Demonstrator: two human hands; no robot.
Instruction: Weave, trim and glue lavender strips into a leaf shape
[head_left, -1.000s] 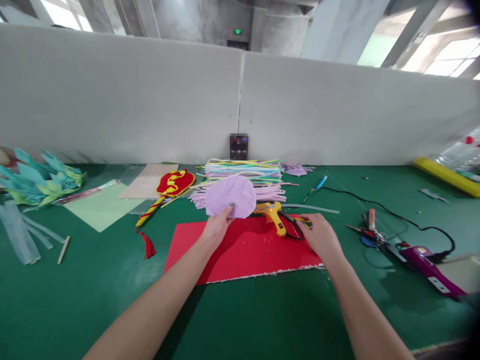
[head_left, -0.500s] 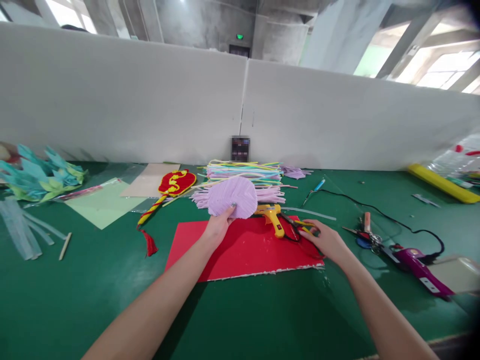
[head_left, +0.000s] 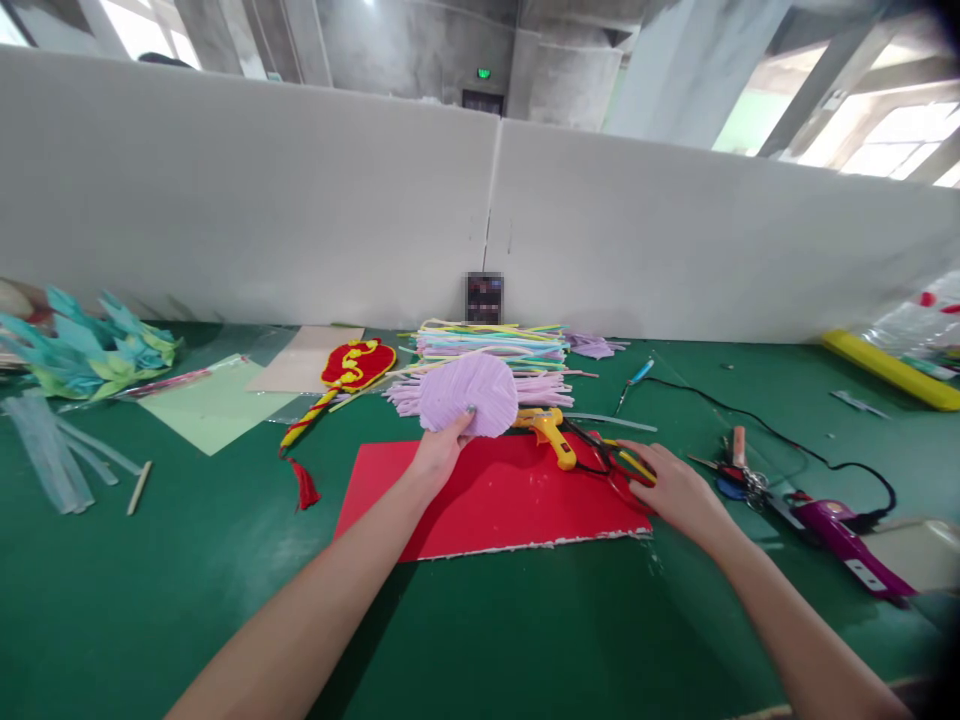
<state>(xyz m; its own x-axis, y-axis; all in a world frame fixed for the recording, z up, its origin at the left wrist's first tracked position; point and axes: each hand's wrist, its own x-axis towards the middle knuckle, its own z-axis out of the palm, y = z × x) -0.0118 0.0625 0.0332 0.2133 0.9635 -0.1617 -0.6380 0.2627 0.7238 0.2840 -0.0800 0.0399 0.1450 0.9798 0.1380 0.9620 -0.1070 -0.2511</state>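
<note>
My left hand [head_left: 442,450] pinches the lower edge of a flat, rounded lilac disc [head_left: 469,393] with a ridged, fuzzy surface, thumb on its face. It is held up over the back of a red board [head_left: 480,505]. My right hand [head_left: 679,490] has its fingers closed on the yellow-and-black handle of scissors [head_left: 636,462] at the board's right side. A red loop shows beside those fingers. Close by on the board's back edge lies a yellow glue gun [head_left: 553,437]. Behind the disc are bundled lilac chenille stems [head_left: 544,388] and multicoloured stems [head_left: 491,342].
Left are a red-and-yellow fan [head_left: 358,365] with tassel, green paper [head_left: 221,405], clear glue strips [head_left: 49,455] and teal leaf-like pieces [head_left: 97,345]. Right are keys [head_left: 742,480], a purple corded tool [head_left: 844,545] and a yellow bar [head_left: 892,370]. A white partition [head_left: 247,190] stands behind.
My right hand has moved a little to the right with the scissors handle. The left hand and lilac disc stay almost the same; the whole view has shifted slightly.
</note>
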